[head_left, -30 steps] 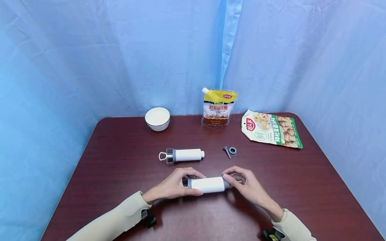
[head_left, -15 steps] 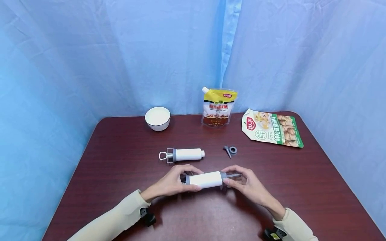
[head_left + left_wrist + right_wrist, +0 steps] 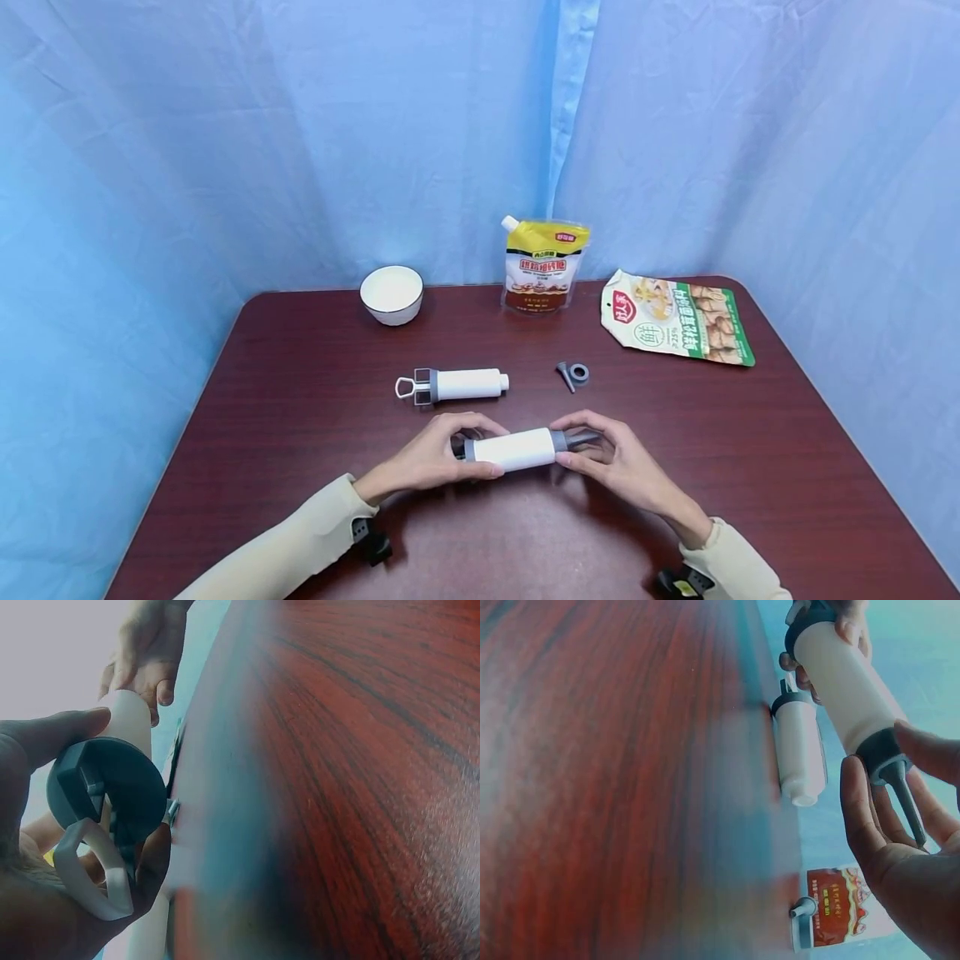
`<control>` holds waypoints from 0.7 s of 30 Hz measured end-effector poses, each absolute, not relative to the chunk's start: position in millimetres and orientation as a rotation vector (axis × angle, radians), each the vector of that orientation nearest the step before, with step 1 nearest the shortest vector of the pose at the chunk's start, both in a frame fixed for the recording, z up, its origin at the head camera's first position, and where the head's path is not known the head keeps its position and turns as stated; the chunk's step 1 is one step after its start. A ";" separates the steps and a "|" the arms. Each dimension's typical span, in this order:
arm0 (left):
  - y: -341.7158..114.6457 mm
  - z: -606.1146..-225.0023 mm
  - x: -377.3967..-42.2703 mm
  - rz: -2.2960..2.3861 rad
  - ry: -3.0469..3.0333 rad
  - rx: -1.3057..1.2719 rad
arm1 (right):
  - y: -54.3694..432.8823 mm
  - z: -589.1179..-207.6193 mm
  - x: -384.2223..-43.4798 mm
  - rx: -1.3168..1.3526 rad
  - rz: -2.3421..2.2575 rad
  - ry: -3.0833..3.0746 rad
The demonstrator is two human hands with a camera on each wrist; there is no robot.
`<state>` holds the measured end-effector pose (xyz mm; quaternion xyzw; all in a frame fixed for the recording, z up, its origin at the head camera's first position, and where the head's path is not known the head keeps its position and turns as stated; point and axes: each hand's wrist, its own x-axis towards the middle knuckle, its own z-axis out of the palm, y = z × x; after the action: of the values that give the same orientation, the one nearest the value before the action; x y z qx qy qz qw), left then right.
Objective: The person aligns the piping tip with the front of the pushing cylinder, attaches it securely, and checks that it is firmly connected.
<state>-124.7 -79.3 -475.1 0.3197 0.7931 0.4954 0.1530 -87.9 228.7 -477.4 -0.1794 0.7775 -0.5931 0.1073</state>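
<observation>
White syringe [image 3: 528, 447]: nozzle [image 3: 583, 437] swung toward far edge of tabletop [image 3: 300, 350]; left hand [image 3: 426, 457] grips barrel [image 3: 513, 450], right hand [image 3: 628, 468] pinches collar [image 3: 559, 440], likely steadying it

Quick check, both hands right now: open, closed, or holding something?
Left hand: holding the white tube near its handle end.
Right hand: holding the gray nozzle cap at that tube's other end.

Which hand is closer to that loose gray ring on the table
Right hand: at one end of the white tube, in front of the gray ring and slightly right. The left hand, at the other end, is farther off, to the ring's left.
</observation>
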 end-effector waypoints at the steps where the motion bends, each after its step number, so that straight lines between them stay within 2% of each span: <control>1: -79.3 -475.1 -124.8 1.419 2.273 0.913 | 229.1 -477.3 -87.8 -0.531 -1.746 2.283; 14: -75.8 -471.7 -119.7 1.401 2.355 0.854 | 223.6 -483.4 -87.8 -0.468 -1.759 2.371; 21: -75.3 -472.7 -117.9 1.365 2.436 0.908 | 220.7 -488.8 -87.6 -0.449 -1.787 2.352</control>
<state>-117.9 -75.3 -472.7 0.3077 0.8253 0.4623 0.1024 -87.6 220.7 -488.8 -0.1497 0.7848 -0.5964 0.0769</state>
